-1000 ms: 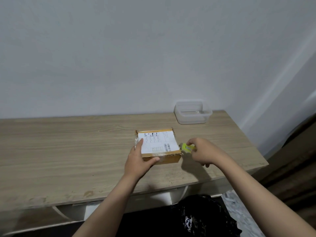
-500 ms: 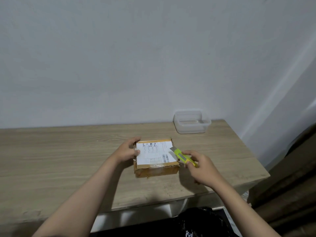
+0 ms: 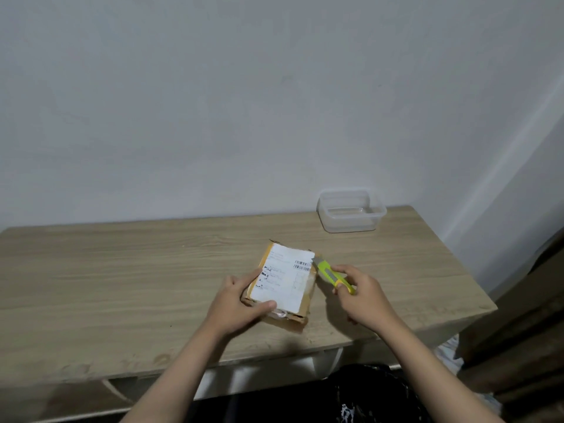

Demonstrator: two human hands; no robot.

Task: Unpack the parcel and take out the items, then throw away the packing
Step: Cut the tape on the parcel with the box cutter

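Observation:
A small brown cardboard parcel (image 3: 283,282) with a white shipping label lies near the front middle of the wooden table (image 3: 122,279), turned with its long side pointing away from me. My left hand (image 3: 238,303) grips its near left corner, thumb on the label. My right hand (image 3: 363,297) holds a yellow-green utility knife (image 3: 331,274). The knife's tip touches the parcel's far right edge by the barcode.
A clear plastic container (image 3: 351,213) stands at the back right of the table by the white wall. A black bag (image 3: 375,395) sits below the table's front edge. Dark furniture (image 3: 525,331) stands to the right.
The parcel has been rotated from lying crosswise to pointing away from me. My left hand shifted from its far left side to its near left corner. The knife stays at the right edge.

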